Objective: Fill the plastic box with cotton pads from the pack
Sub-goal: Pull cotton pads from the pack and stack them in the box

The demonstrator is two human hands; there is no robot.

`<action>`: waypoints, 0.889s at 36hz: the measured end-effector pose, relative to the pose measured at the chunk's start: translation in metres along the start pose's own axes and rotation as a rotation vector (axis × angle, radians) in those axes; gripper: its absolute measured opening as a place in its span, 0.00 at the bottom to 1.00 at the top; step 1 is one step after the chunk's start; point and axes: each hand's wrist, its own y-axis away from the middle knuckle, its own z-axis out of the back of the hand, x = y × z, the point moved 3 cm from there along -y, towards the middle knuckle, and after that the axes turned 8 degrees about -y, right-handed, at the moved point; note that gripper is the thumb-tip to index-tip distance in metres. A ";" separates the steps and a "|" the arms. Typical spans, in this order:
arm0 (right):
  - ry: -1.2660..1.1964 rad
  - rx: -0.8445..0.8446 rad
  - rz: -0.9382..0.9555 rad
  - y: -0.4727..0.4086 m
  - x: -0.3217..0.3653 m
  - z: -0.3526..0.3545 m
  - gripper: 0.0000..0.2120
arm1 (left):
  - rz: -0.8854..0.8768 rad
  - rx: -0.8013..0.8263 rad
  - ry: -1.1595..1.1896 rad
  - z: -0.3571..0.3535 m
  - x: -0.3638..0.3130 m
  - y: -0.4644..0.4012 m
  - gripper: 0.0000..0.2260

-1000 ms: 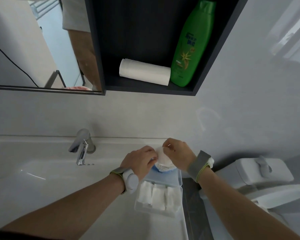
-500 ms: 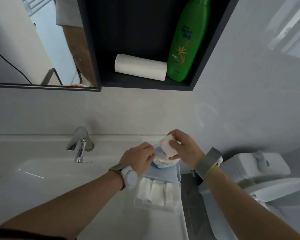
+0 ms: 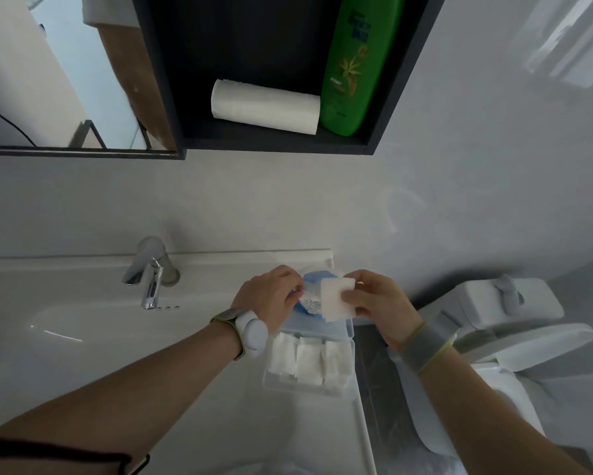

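Observation:
My left hand (image 3: 271, 298) grips the blue and white pack (image 3: 311, 298) of cotton pads above the sink's right rim. My right hand (image 3: 377, 303) pinches a small stack of square white cotton pads (image 3: 334, 299) just right of the pack's mouth, clear of it. Below both hands stands the clear plastic box (image 3: 309, 389) on the counter, its lid (image 3: 322, 329) flipped open toward the wall. Three rows of white pads (image 3: 305, 359) stand inside the box.
A chrome faucet (image 3: 149, 270) stands at the left behind the white sink basin (image 3: 82, 337). A white toilet (image 3: 507, 323) sits to the right. Overhead, a dark shelf (image 3: 274, 142) holds a paper roll (image 3: 264, 108) and a green bottle (image 3: 355, 63); a mirror (image 3: 48, 73) hangs at left.
My right hand has drawn the stack of pads out of the pack and moved it right and slightly down. My left hand keeps holding the pack.

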 end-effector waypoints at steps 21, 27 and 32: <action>0.468 -0.207 -0.191 0.023 -0.107 -0.019 0.06 | -0.052 0.015 -0.021 -0.006 -0.002 0.001 0.04; 0.814 -0.198 -0.218 0.015 -0.118 -0.026 0.10 | -0.048 0.005 -0.028 -0.005 -0.004 0.003 0.04; 1.057 -0.193 -0.132 0.017 -0.122 -0.032 0.11 | -0.041 -0.005 -0.033 -0.004 -0.004 0.004 0.04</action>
